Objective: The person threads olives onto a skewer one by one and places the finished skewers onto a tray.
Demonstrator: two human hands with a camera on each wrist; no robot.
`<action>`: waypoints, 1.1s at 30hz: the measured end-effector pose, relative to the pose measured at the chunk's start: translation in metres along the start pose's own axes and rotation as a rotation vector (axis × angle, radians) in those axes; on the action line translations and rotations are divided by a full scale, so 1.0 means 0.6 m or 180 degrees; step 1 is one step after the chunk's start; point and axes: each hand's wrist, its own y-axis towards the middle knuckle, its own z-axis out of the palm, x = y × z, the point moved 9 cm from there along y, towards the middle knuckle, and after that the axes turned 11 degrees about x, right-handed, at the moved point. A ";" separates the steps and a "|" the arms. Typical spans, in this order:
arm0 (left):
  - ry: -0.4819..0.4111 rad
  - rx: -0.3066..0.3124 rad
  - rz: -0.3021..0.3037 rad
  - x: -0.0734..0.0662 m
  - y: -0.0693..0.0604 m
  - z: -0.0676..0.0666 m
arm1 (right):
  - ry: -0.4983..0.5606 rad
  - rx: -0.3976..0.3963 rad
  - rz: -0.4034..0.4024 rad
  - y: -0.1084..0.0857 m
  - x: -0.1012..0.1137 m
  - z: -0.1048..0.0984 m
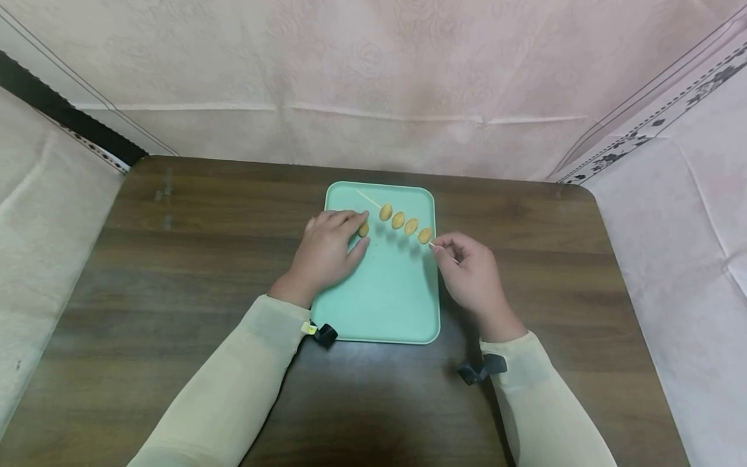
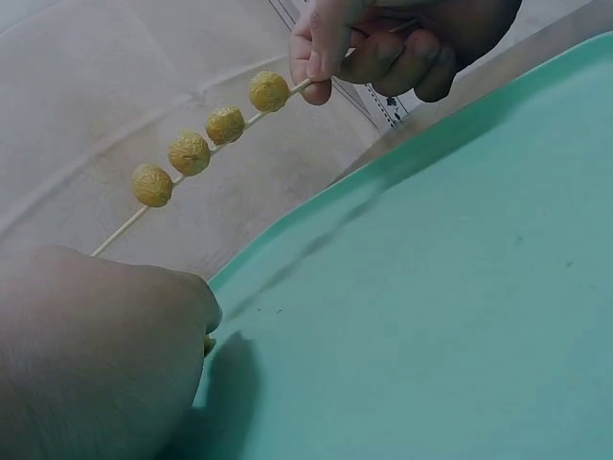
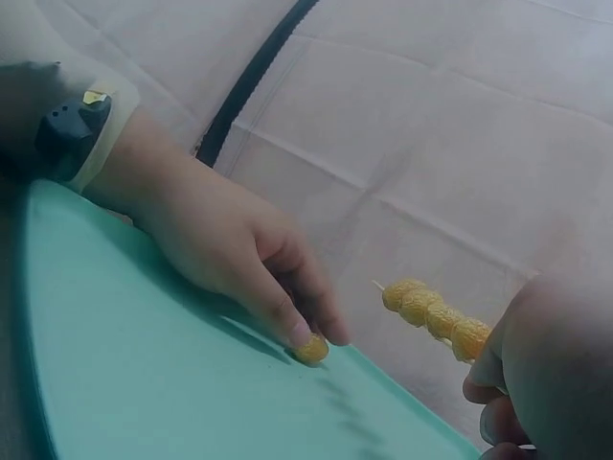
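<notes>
A thin wooden skewer (image 1: 369, 198) carries several round, wrinkled yellow-brown balls (image 1: 411, 226), spaced apart in the left wrist view. My right hand (image 1: 469, 269) pinches its near end between thumb and fingers, holding it tilted above the tray, bare tip toward the far left. At the tray's left side my left hand (image 1: 328, 250) has thumb and fingers about a single loose ball (image 3: 311, 349) of the same kind, low at the tray surface. In the left wrist view the back of that hand (image 2: 91, 350) hides most of this ball.
Beneath both hands lies a mint-green rectangular tray (image 1: 379, 305) with a raised rim, on a dark brown wooden table (image 1: 192, 279). Pale patterned cloth (image 1: 362, 78) hangs behind the table and on both sides. Each wrist wears a small black camera (image 1: 325, 335).
</notes>
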 end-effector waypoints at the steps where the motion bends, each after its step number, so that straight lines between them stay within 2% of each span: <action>1: 0.0017 -0.0006 -0.0003 0.000 0.000 0.001 | -0.0002 -0.0001 0.0001 0.000 0.000 0.001; 14: 0.0049 -0.0040 -0.0141 0.003 0.002 0.004 | 0.0000 0.0070 -0.0114 0.003 0.001 0.008; 18: -0.0067 -0.0156 -0.0114 0.002 -0.001 -0.003 | 0.0012 0.0089 -0.0100 0.001 0.000 0.009; 21: -0.0236 -0.0330 -0.0069 0.001 -0.006 -0.012 | 0.0022 0.0098 -0.0085 0.000 -0.001 0.010; 24: -0.0595 -0.0573 -0.0037 0.002 -0.012 -0.026 | 0.0048 0.0088 -0.0095 0.000 0.000 0.009; 27: -0.1151 -0.0819 -0.0029 0.006 -0.017 -0.041 | 0.0054 0.0045 -0.0106 -0.001 0.001 0.006; 29: -0.1624 -0.0906 -0.0070 0.013 -0.018 -0.046 | 0.0040 0.0008 -0.0122 -0.002 0.003 0.003; 33: -0.2523 -0.0920 -0.0286 0.031 -0.018 -0.045 | 0.0018 -0.0011 -0.0138 -0.002 0.002 0.002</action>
